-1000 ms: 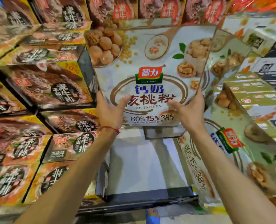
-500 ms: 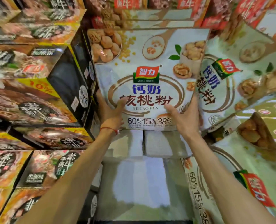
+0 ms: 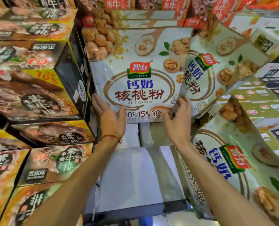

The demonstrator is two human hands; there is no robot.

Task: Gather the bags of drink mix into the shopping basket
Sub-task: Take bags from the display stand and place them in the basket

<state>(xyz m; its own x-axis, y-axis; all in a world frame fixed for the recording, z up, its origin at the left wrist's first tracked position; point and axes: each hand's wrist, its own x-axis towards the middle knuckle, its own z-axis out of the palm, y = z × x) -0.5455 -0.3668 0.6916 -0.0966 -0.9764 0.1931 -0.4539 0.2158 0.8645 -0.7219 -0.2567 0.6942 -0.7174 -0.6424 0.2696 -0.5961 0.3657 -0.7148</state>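
Observation:
A large white bag of walnut drink mix point(image 3: 135, 74) stands upright on the shelf straight ahead, printed with walnuts and a red and green logo. My left hand point(image 3: 110, 117) holds its lower left edge, thumb on the front. My right hand point(image 3: 178, 118) grips the lower right corner, fingers curled round the edge. More bags of the same mix point(image 3: 217, 69) lean to the right, and another point(image 3: 243, 170) lies lower right. No shopping basket is in view.
Stacked dark and orange snack boxes point(image 3: 31, 95) fill the shelves on the left, close to the bag's left edge. Below the bag is a white shelf gap point(image 3: 135, 173) with a dark front lip. Red boxes point(image 3: 151, 4) sit above.
The view has come closer to the shelf. Both hands stay on the bag's lower edge; my right hand has shifted outward to the lower right corner.

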